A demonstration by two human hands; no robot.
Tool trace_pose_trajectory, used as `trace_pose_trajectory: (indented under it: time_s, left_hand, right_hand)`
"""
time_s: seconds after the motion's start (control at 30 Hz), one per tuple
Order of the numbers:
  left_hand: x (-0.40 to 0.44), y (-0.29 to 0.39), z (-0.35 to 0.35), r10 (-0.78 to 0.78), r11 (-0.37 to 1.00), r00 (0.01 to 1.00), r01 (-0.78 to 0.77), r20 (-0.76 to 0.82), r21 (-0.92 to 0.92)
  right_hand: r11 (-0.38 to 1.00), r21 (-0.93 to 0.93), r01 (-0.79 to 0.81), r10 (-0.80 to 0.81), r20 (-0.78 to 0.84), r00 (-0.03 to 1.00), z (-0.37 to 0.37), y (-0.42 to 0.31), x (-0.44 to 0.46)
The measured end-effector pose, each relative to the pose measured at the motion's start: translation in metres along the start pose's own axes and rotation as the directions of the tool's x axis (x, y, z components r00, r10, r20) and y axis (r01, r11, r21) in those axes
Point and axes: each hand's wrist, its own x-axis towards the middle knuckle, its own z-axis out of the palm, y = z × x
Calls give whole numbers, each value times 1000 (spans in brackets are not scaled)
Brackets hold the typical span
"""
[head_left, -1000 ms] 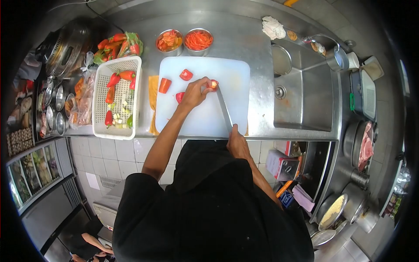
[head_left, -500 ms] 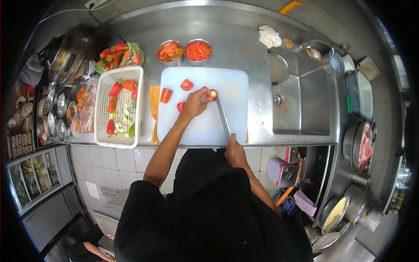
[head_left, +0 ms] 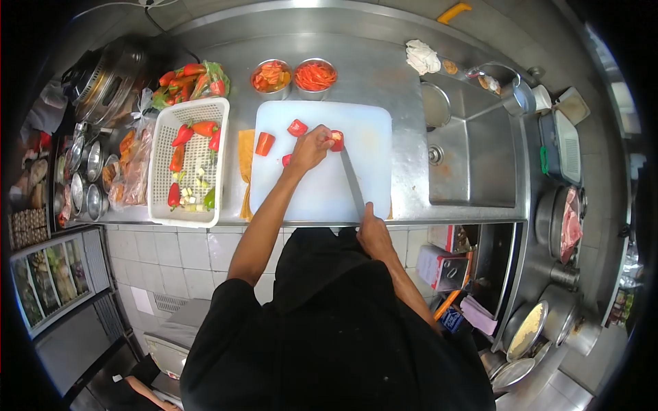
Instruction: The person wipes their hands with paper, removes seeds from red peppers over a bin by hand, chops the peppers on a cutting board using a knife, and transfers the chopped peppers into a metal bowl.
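Observation:
My left hand (head_left: 314, 146) is closed on a piece of red pepper (head_left: 336, 140), with a pale patch showing on its upper side. The piece is over the white cutting board (head_left: 370, 181). My right hand (head_left: 374, 233) grips the handle of a knife (head_left: 353, 183) at the board's front edge. The blade slants up and left, its tip beside the held piece; whether they touch I cannot tell. More red pepper pieces lie on the board: one chunk (head_left: 264, 144) at the left, another (head_left: 297, 127) at the back, and a third (head_left: 286, 160) partly hidden by my left wrist.
Left of the board stands a white perforated basket (head_left: 221, 157) holding red peppers and cut ends. Two steel bowls of sliced pepper (head_left: 272, 76) (head_left: 316, 75) are behind the board. A sink (head_left: 480, 195) lies to the right. At lower left another person's arm (head_left: 147, 392) shows.
The pepper piece in my left hand has turned and now shows more of its red side. The knife tip remains close beside it. The whole view has shifted slightly.

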Motion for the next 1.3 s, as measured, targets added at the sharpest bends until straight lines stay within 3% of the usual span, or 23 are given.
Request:
trace_pose_trajectory:
  time_s: [0.13, 0.2, 0.27, 0.33, 0.37, 0.4, 0.43, 0.47, 0.5, 0.53, 0.6, 0.67, 0.73, 0.8, 0.83, 0.87, 0.93, 1.0, 1.03, 1.07, 1.2, 1.27, 1.3]
  left_hand:
    - [8, -6, -1, 59, 998, 997, -60, -43, -23]
    - [10, -6, -2, 41, 994, 999, -42, 11, 97]
    - [8, -7, 8, 120, 987, 991, -113, -66, 110]
    - [9, -3, 13, 186, 977, 970, -166, -157, 133]
    - [5, 2, 16, 226, 970, 964, -208, -143, 128]
    - [-1, 10, 18, 264, 961, 956, -249, -129, 121]
    - [-8, 18, 18, 190, 954, 979, -167, -69, 249]
    - [-11, 22, 17, 182, 955, 980, -156, -81, 251]
    - [-12, 25, 16, 101, 970, 995, -93, -24, 223]
    - [-13, 27, 13, 22, 980, 999, -28, 34, 197]
    - [-24, 24, 12, 64, 981, 998, -59, -21, 186]
    - [-45, 24, 3, 107, 994, 987, -106, -121, 12]
    - [-78, 32, -20, 30, 999, 994, -34, -108, -34]
    - [-115, 30, -41, 35, 986, 974, -71, -224, -153]
    - [-133, 32, -47, -38, 931, 961, -66, -276, -359]
    - [-151, 32, -56, -64, 934, 947, -55, -314, -354]
    - [-185, 29, -75, -232, 925, 954, 156, -190, -346]
    - [-211, 15, -69, -179, 945, 950, 93, -257, -315]
    - [-224, 17, -71, -133, 944, 947, 31, -293, -330]
    - [-236, 30, -78, -180, 921, 944, 63, -278, -384]
    - [-290, 51, -92, -296, 949, 874, 224, -384, -222]
    - [-324, 45, -84, -268, 960, 846, 196, -461, -199]
    - [-344, 48, -82, -290, 944, 819, 160, -495, -288]
  right_hand:
    - [1000, -15, -7, 7, 15, 1000, -7, 2, 4]
    - [999, 13, -29, 29, 15, 999, -16, -2, -4]
    - [999, 35, -29, 28, 8, 1000, -24, -1, -4]
    - [998, 50, 38, -29, -166, 986, -29, 5, -13]
    - [996, 85, -23, 40, -202, 979, -35, 1, -16]
    - [998, -5, -64, 61, -240, 969, -40, -2, -15]
    - [999, -15, -47, 41, -268, 963, -43, -1, -8]
    - [999, -23, -31, 23, -297, 955, -46, 1, 0]
    - [989, -133, 71, -112, -341, 933, -45, 6, 11]
    - [987, -137, 85, -127, -334, 934, -40, 9, 22]
    - [962, -272, 9, -110, -357, 927, -32, -4, 41]
    - [952, -307, -2, -95, -302, 948, -11, -9, 61]
    - [943, -332, -12, -79, -261, 962, 12, -17, 74]
    - [931, -364, 29, -119, -229, 966, 25, -22, 82]
    - [916, -396, 64, -137, -158, 978, 26, -25, 84]
    - [898, -427, 104, -154, -85, 984, 27, -27, 87]
    - [887, -432, 167, -173, 24, 985, 10, -67, 83]
    - [854, -4, 520, -511, 178, 841, -3, -117, 69]
    - [859, 134, 494, -508, 327, 797, 6, -132, 71]
    - [863, 248, 440, -504, 475, 722, 13, -142, 70]
    - [768, 414, 489, -622, 663, 417, 50, -162, 71]
    - [646, 470, 601, -705, 669, 235, 61, -186, 52]
    - [609, 492, 622, -718, 675, 169, 71, -193, 44]
